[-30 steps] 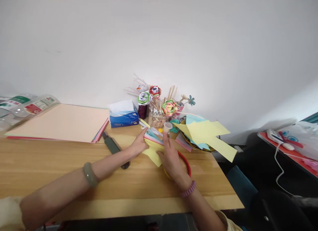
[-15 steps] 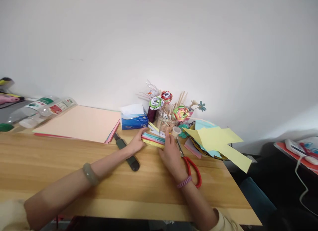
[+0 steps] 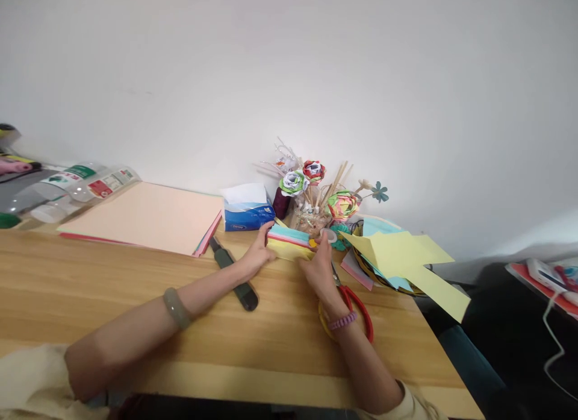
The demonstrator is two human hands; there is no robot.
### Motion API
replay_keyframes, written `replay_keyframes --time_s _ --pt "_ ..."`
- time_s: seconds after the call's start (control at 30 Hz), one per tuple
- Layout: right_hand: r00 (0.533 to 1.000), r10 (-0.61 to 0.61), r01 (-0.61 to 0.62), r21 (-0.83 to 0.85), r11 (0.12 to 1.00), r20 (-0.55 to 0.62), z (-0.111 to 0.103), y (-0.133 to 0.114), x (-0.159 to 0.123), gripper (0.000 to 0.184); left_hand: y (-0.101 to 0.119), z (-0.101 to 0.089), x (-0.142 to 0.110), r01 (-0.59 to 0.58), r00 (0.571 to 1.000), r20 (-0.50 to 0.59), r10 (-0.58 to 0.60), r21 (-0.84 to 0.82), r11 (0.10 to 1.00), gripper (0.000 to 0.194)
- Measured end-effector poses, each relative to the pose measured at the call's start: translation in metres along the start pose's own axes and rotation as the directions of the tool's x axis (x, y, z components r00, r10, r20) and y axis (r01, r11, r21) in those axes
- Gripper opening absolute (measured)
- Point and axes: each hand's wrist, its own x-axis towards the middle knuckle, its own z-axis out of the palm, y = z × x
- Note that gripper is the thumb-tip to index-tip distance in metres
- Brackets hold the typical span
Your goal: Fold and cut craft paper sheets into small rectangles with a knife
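Note:
My left hand (image 3: 256, 257) and my right hand (image 3: 320, 268) grip the two ends of a small stack of coloured paper strips (image 3: 289, 242), yellow, pink and blue, held just above the wooden table (image 3: 135, 299). The left fingers close on its left end, the right fingers pinch its right end. Red-handled scissors (image 3: 356, 305) lie under my right wrist. A dark green utility knife (image 3: 235, 275) lies beside my left forearm.
A pile of large peach and pink sheets (image 3: 149, 218) lies at the back left, with plastic bottles (image 3: 81, 182) behind. A blue tissue box (image 3: 246, 212), a jar of paper flowers (image 3: 311, 197) and a basket of yellow and blue paper (image 3: 397, 251) stand behind the hands.
The loose yellow piece and strips were gathered into one stack between both hands, and the stack has been lifted slightly and moved right. The camera view has shifted left.

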Motion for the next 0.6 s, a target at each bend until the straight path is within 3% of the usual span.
replay_keyframes --time_s 0.17,0.33,0.47,0.6 --pt "0.999 -0.023 0.025 -0.040 0.999 0.046 -0.010 -0.017 -0.003 0.099 0.002 0.000 -0.001 -0.013 0.989 0.146 0.005 0.054 0.998 0.107" --pt "0.990 -0.126 0.131 -0.098 0.986 0.061 -0.011 -0.025 -0.001 0.101 -0.001 -0.003 0.000 -0.122 0.986 0.139 0.096 0.192 0.974 0.095" --pt "0.971 -0.214 0.231 -0.189 0.954 0.105 -0.012 -0.025 -0.004 0.077 0.000 -0.005 0.000 -0.220 0.971 0.164 0.176 0.317 0.922 0.081" --pt "0.966 -0.223 0.251 -0.267 0.931 0.130 -0.013 -0.023 -0.004 0.064 -0.003 -0.008 0.002 -0.235 0.966 0.195 0.168 0.401 0.886 0.069"
